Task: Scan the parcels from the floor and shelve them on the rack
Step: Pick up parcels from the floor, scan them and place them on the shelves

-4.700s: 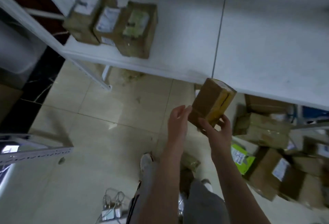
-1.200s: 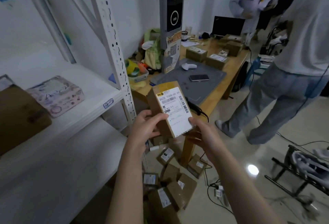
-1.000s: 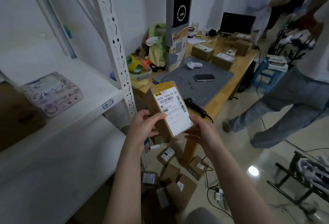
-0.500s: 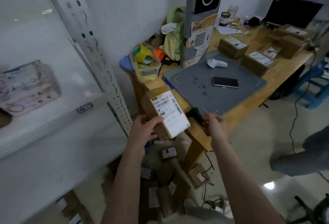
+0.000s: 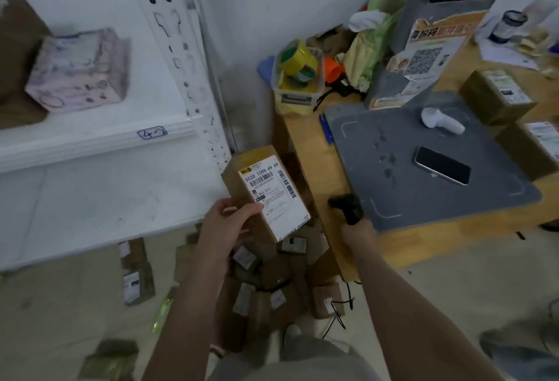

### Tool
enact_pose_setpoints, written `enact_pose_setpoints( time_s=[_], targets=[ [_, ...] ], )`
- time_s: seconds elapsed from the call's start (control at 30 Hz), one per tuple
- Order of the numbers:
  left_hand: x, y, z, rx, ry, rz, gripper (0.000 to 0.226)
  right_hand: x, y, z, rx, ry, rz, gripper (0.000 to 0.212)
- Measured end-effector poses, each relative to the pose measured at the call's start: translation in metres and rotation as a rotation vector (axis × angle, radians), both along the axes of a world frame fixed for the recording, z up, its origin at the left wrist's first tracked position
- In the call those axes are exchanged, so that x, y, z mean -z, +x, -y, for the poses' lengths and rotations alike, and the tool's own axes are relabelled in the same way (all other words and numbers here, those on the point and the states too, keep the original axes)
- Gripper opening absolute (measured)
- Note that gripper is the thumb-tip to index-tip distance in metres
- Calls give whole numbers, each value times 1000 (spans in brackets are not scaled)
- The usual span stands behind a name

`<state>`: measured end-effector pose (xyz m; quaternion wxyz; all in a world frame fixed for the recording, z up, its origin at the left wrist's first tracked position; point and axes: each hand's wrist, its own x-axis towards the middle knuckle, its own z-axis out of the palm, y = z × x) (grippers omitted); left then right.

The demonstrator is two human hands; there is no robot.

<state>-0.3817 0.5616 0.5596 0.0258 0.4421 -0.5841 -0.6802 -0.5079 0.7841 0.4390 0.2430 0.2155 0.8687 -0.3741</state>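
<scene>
Brown cardboard parcel [image 5: 239,181], white barcode label [image 5: 275,196] uppermost, tilted, its near end gripped by the left hand [image 5: 223,226]. Black scanner [image 5: 348,206], upright in the right hand [image 5: 358,231], just right of it. Other boxes [image 5: 269,281] lie on the floor [image 5: 60,305] beneath both hands.

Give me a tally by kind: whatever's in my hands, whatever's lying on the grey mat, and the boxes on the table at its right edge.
Parcels: 3, one in the left hand, two on the table
Scanner: 1, in the right hand
Phone: 1
White gadget: 1
Total: 6
</scene>
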Motion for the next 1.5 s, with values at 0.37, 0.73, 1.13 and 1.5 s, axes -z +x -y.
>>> enact_pose_setpoints(
  time_s=[0.37,0.73,1.13,1.5],
  targets=[
    [9,20,-2,-128,5,27,46,-37,45,31,-50,-362,-245,28],
    [6,63,15,-256,19,-133,42,-120,103,64,-459,-632,-361,28],
    [2,87,23,-261,-71,-199,48,-123,135,93,-743,-559,-322,29],
    [1,94,23,-268,-104,-179,57,-124,138,90,-723,-562,-354,23]
  ],
)
